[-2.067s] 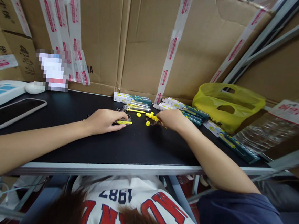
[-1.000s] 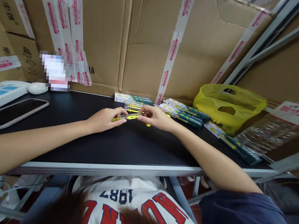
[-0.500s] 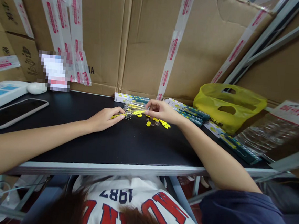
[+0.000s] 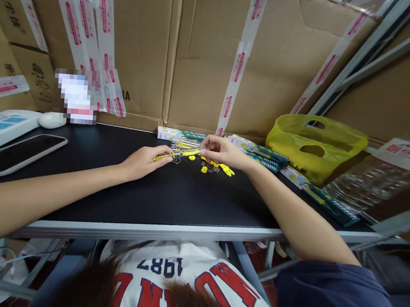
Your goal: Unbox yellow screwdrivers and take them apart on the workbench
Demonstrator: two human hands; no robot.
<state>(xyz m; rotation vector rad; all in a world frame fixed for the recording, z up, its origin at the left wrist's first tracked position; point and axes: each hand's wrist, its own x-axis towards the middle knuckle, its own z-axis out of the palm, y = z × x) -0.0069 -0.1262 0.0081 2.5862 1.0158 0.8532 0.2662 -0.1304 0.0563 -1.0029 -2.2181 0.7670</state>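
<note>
My left hand (image 4: 147, 162) is closed on one end of a slim pen (image 4: 169, 156) with a clear and yellow barrel. At its other end, my right hand (image 4: 222, 152) pinches the yellow tip part between thumb and fingers. The pen lies nearly level between both hands, just above the table; whether its parts are joined cannot be made out. Beneath and beside the right hand are small dark springs (image 4: 215, 169), a yellow cap (image 4: 204, 169) and yellow clip-like pieces (image 4: 228, 170). Several clear and yellow pen parts (image 4: 184, 145) lie just behind the pen.
Green and white printed packs (image 4: 254, 152) lie along the back, and another pack (image 4: 324, 200) is at the right. A yellow plastic bag (image 4: 298, 144) and clear bottles (image 4: 366, 178) stand there too. At left are a phone (image 4: 20, 154) and a power strip (image 4: 8, 128). Cardboard (image 4: 204, 68) walls the back.
Both hands stay almost in place on the pen. The right fingers have shifted slightly around its tip end, and the whole view has moved a little.
</note>
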